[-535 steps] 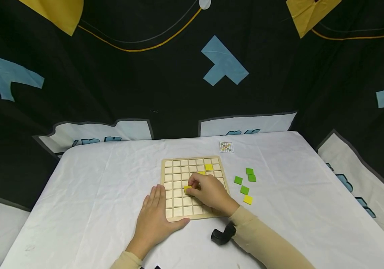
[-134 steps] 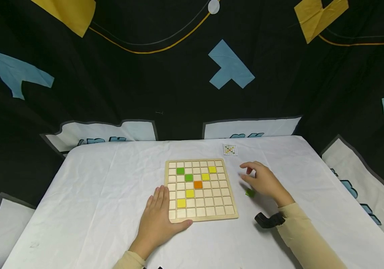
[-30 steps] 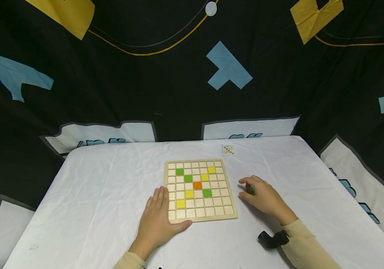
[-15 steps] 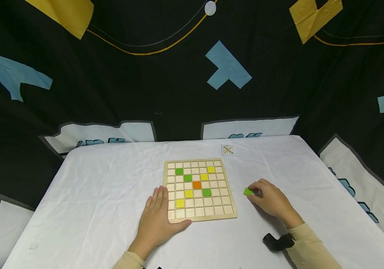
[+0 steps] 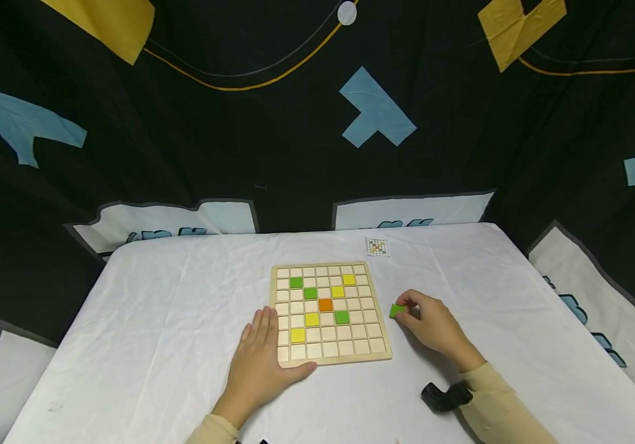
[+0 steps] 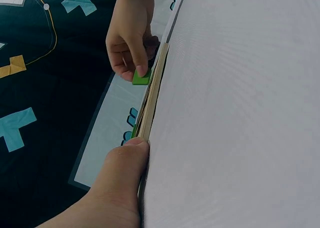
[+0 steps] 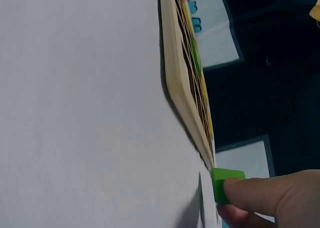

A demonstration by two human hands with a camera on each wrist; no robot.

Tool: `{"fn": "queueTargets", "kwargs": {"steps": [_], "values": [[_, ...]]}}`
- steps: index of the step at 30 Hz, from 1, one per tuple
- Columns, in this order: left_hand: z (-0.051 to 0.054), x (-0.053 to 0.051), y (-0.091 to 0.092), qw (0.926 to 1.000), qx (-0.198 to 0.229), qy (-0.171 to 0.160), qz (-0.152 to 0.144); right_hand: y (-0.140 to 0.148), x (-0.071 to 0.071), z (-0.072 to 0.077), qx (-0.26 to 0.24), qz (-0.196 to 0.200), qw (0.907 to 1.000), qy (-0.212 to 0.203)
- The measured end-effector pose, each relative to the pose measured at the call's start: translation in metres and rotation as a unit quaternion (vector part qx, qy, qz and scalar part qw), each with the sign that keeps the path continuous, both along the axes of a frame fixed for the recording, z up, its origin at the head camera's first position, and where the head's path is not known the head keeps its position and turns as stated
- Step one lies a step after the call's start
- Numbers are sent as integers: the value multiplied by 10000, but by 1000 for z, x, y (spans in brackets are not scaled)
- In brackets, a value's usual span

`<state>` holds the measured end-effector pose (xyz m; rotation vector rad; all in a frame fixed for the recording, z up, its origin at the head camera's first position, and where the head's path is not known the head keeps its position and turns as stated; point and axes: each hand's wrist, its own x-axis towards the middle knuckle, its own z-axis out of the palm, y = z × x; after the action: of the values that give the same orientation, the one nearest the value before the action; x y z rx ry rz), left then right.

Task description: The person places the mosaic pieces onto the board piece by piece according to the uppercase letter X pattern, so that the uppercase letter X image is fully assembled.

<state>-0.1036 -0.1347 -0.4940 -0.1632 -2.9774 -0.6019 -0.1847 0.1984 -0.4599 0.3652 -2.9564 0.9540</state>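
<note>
A square wooden grid board (image 5: 360,353) lies on the white table. Set into it are several green and yellow tiles and one orange tile (image 5: 325,305), roughly in crossing diagonals. My left hand (image 5: 258,364) rests flat along the board's left edge, thumb at its front edge; in the left wrist view that thumb (image 6: 122,170) touches the board's side. Just right of the board, my right hand (image 5: 434,324) pinches a green tile (image 5: 396,311) between thumb and fingers. The right wrist view shows this green tile (image 7: 226,183) held above the table, apart from the board.
A small printed card (image 5: 377,247) with a coloured grid pattern lies behind the board, to its right. A black strap piece (image 5: 446,397) sits at the right wrist. Dark patterned cloth (image 5: 295,142) hangs behind the white-covered table (image 5: 145,333).
Across the earlier frames, green and orange tiles appeared on the board while loose ones left the table. Lately my right hand picked up a green tile and moved it left towards the board.
</note>
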Motion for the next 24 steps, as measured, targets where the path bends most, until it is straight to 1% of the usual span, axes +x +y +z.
{"fn": "queueTargets", "kwargs": {"steps": [5, 12, 19, 24], "values": [[1, 0, 0, 10000, 4, -3, 5, -15, 2, 0, -391, 161, 9990, -134], [2, -1, 0, 10000, 39, -26, -1, -34, 7, -1, -830, 533, 9946, -329], [3, -1, 1, 10000, 43, -24, -10, -44, 10, -2, -939, 928, 9904, -411], [4, 0, 0, 10000, 38, -37, -6, -48, 10, -2, -840, 999, 9908, -347]]}}
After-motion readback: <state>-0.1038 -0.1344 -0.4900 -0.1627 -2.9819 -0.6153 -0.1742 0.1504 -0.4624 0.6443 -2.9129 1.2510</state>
